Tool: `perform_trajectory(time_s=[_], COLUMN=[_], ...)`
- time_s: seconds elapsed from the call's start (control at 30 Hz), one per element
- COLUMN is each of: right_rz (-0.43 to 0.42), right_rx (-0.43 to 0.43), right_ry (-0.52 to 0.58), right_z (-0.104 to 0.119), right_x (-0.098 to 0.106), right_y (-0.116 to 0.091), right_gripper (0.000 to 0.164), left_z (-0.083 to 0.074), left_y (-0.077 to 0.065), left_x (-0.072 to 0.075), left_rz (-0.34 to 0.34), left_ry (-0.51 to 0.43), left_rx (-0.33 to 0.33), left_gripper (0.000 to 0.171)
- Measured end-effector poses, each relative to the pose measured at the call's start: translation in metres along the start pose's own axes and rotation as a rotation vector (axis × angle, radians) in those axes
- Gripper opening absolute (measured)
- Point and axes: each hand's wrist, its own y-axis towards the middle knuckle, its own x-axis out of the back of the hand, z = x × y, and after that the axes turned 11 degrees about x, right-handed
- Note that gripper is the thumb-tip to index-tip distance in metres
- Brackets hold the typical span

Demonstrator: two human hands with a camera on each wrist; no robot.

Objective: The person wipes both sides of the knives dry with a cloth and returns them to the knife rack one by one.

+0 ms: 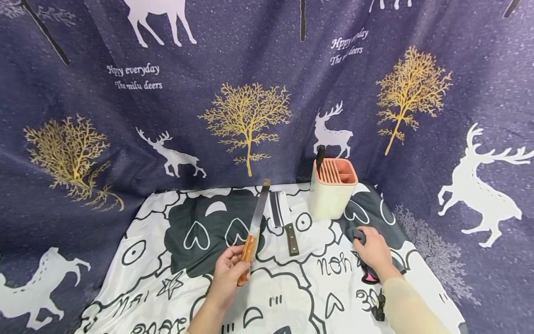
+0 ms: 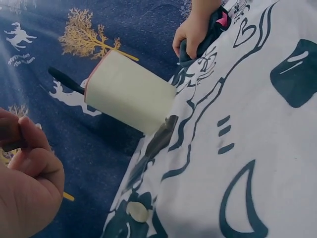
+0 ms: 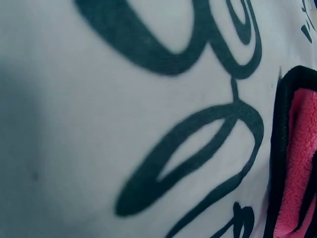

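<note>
My left hand [image 1: 225, 278] grips a long narrow knife [image 1: 248, 250] by its orange-brown wooden handle, the blade pointing away toward the back wall. In the left wrist view only the handle's end shows between the fingers. To the right of that blade, a cleaver [image 1: 291, 239] with a dark riveted handle lies on the tablecloth. My right hand [image 1: 374, 250] holds a bunched dark cloth [image 1: 357, 235] against the table at the right. The cloth's pink side [image 3: 299, 163] and black edging show in the right wrist view, where the hand itself is out of sight.
A cream knife holder [image 1: 327, 202] with a slotted coral top stands at the back right, a black-handled utensil [image 1: 320, 157] upright in it. Dark blue deer-print fabric [image 1: 233, 51] hangs behind and beside the table. The white tablecloth [image 1: 288, 283] has black drawings.
</note>
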Motion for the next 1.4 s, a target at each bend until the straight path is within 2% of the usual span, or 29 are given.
perform_trajectory(time_s=[0.13, 0.3, 0.43, 0.57, 0.7, 0.83, 0.97, 1.07, 1.2, 1.4], right_rz=[-0.001, -0.009, -0.015, -0.007, 0.005, 0.025, -0.006, -0.059, -0.105, -0.144], right_rx=[-0.002, 0.005, 0.005, 0.010, 0.027, 0.042, 0.101, 0.174, 0.286, 0.466], right_ry=[0.004, 0.005, 0.007, 0.013, 0.038, 0.044, 0.027, 0.034, 0.052, 0.028], right_z=[0.000, 0.002, 0.003, 0.003, 0.002, 0.002, 0.003, 0.008, 0.021, 0.047], right_x=[-0.002, -0.004, -0.004, -0.003, 0.006, 0.023, 0.046, 0.067, 0.096, 0.128], right_y=[0.002, 0.003, 0.003, 0.002, 0.003, 0.008, 0.016, 0.026, 0.045, 0.077], right_gripper=[0.046, 0.045, 0.045, 0.045, 0.044, 0.047, 0.052, 0.052, 0.049, 0.048], left_z=[-0.006, -0.019, -0.038, -0.066, -0.102, -0.142, -0.183, -0.215, -0.258, -0.317], left_y=[0.002, 0.005, 0.009, 0.016, 0.025, 0.034, 0.039, 0.040, 0.041, 0.043], left_x=[-0.002, 0.003, 0.010, 0.018, 0.025, 0.028, 0.026, 0.017, 0.002, -0.030], left_rz=[-0.026, -0.039, -0.028, -0.002, 0.062, 0.130, 0.154, 0.136, 0.101, 0.004], left_ry=[0.039, 0.111, 0.221, 0.367, 0.518, 0.644, 0.781, 0.883, 0.971, 1.122], left_rx=[-0.025, -0.071, -0.101, -0.120, -0.160, -0.216, -0.270, -0.313, -0.344, -0.454], left_gripper=[0.044, 0.038, 0.035, 0.032, 0.033, 0.035, 0.034, 0.029, 0.024, 0.025])
